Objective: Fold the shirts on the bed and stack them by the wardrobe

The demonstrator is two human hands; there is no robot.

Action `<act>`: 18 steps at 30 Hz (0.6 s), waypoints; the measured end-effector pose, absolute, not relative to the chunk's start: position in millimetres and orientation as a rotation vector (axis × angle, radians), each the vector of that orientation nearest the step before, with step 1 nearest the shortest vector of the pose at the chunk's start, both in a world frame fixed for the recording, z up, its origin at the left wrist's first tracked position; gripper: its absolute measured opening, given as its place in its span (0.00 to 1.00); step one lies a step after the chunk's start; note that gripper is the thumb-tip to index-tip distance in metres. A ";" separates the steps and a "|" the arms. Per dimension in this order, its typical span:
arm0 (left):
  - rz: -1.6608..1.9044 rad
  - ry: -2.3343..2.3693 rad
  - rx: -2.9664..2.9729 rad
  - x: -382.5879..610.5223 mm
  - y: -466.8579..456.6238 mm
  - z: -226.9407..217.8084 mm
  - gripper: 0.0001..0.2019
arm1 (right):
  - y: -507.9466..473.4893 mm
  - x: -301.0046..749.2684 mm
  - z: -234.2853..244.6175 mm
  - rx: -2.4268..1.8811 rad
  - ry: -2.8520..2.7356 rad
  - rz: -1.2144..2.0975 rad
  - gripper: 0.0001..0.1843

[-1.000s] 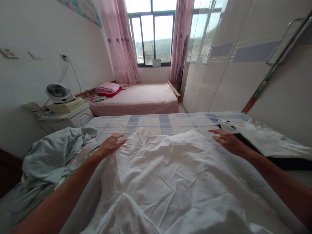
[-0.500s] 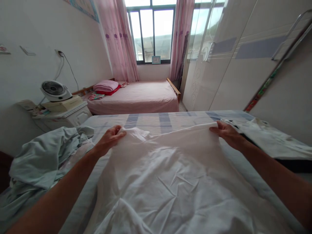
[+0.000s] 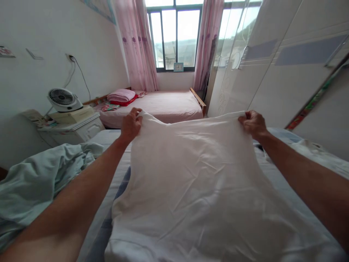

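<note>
Item: white cloth (image 3: 196,174); thin woven fabric, matte, finely creased, roughly rectangular; its far edge is being held up clear of the bed (image 3: 109,140), while the near part is lying spread over the mattress.

Hold: left hand (image 3: 131,123) is pinching the far left corner, fingers closed on the fabric; right hand (image 3: 253,123) is gripping the far right corner likewise; the edge is stretching almost taut between them.

Handling, as judged: light, soft, limp, not slippery; probably sagging wherever unsupported, so corners and hem are offering the surest grip.

Adjacent: crumpled pale green bedding (image 3: 40,178) lying at the bed's left; round fan (image 3: 62,99) sitting on a white nightstand (image 3: 73,131); pink bed (image 3: 169,105) under the window; glossy wardrobe (image 3: 272,65) at right.
</note>
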State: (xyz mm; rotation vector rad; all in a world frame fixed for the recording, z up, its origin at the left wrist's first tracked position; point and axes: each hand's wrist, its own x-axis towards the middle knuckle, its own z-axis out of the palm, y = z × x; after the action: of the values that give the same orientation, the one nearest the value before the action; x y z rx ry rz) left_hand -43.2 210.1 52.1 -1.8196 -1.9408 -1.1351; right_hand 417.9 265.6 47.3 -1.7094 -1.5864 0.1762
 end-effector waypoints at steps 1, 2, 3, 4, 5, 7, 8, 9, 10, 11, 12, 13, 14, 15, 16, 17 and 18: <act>-1.011 -1.997 -1.795 -39.5 216.2 43.7 0.20 | 269.7 412.3 41.6 -1.764 -1.569 0.136 0.18; -0.891 -2.035 -1.788 -34.0 218.7 35.5 0.21 | 270.0 404.9 36.0 -1.798 -1.567 0.115 0.20; -0.783 -2.053 -1.805 -26.8 217.3 27.5 0.23 | 266.2 395.7 30.3 -1.810 -1.589 0.107 0.22; -0.690 -2.044 -1.856 -18.2 212.0 20.0 0.23 | 258.0 384.7 24.3 -1.799 -1.637 0.097 0.25; -0.613 -2.004 -1.939 -8.9 203.0 12.7 0.23 | 245.6 372.1 17.7 -1.756 -1.724 0.087 0.27; -0.505 -1.853 -2.172 8.8 176.4 -1.8 0.22 | 210.6 344.3 2.1 -1.577 -2.009 0.074 0.28; -0.472 -1.757 -2.288 15.4 160.7 -9.5 0.22 | 190.3 330.7 -6.7 -1.445 -2.188 0.068 0.29; -0.438 -1.674 -2.383 19.4 145.0 -17.5 0.23 | 170.2 318.6 -16.0 -1.354 -2.326 0.072 0.30; -0.396 -1.640 -2.447 20.5 130.4 -25.8 0.24 | 151.8 309.5 -25.3 -1.309 -2.435 0.080 0.31; -0.353 -1.659 -2.478 18.7 117.9 -34.3 0.25 | 136.1 304.3 -34.3 -1.303 -2.524 0.097 0.32; -0.310 -1.708 -2.484 14.4 108.1 -42.6 0.26 | 124.2 304.2 -42.6 -1.335 -2.584 0.103 0.33; -0.274 -1.775 -2.467 8.3 101.1 -50.1 0.27 | 116.2 309.5 -50.0 -1.402 -2.614 0.093 0.34; -0.250 -1.841 -2.436 1.4 96.8 -56.3 0.27 | 112.2 320.2 -56.1 -1.496 -2.613 0.065 0.34; -0.237 -1.892 -2.405 -5.6 94.5 -60.7 0.27 | 111.7 335.7 -60.6 -1.610 -2.581 0.019 0.34; -0.232 -1.927 -2.382 -11.8 94.0 -63.0 0.27 | 114.1 354.6 -63.3 -1.735 -2.523 -0.036 0.34; -0.228 -1.948 -2.373 -16.7 94.6 -62.9 0.27 | 118.6 375.0 -64.1 -1.860 -2.448 -0.089 0.34; -0.226 -1.965 -2.371 -19.8 96.0 -60.4 0.27 | 124.3 394.9 -62.7 -1.981 -2.371 -0.123 0.34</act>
State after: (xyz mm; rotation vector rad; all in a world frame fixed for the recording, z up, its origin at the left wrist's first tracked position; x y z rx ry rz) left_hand -19.8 96.0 -60.4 -2.3711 -1.9648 -0.2260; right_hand 394.9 124.3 -62.7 -1.9814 -2.3709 -0.1226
